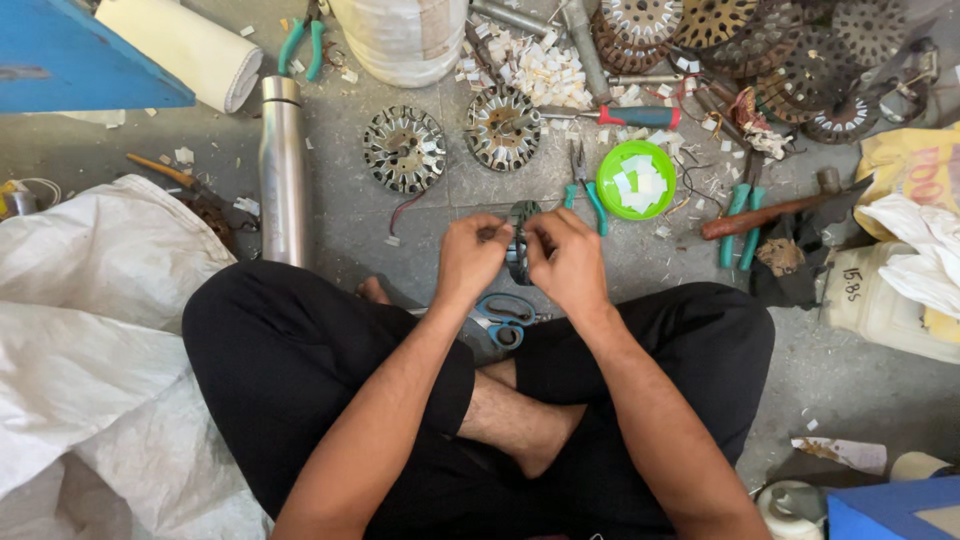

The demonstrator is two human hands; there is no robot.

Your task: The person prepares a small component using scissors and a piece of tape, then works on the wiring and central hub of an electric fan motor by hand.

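Note:
I sit cross-legged on a grey floor. My left hand [470, 255] and my right hand [568, 262] hold a round slotted metal stator core [520, 232] on edge between them, fingers pinched at its rim. Two similar stator cores [404, 148] [503, 127] lie flat on the floor just beyond my hands. A green bowl [636, 179] with white paper slips sits to the right of them. Blue-handled scissors [505, 316] lie below my hands, between my knees.
A steel flask [284, 170] lies at the left by white sacks [90, 300]. Teal-handled pliers [588, 190], a red-handled screwdriver [630, 116], a hammer [770, 208] and a pile of white paper scraps [530, 68] lie about. Several stacked cores [770, 45] fill the top right.

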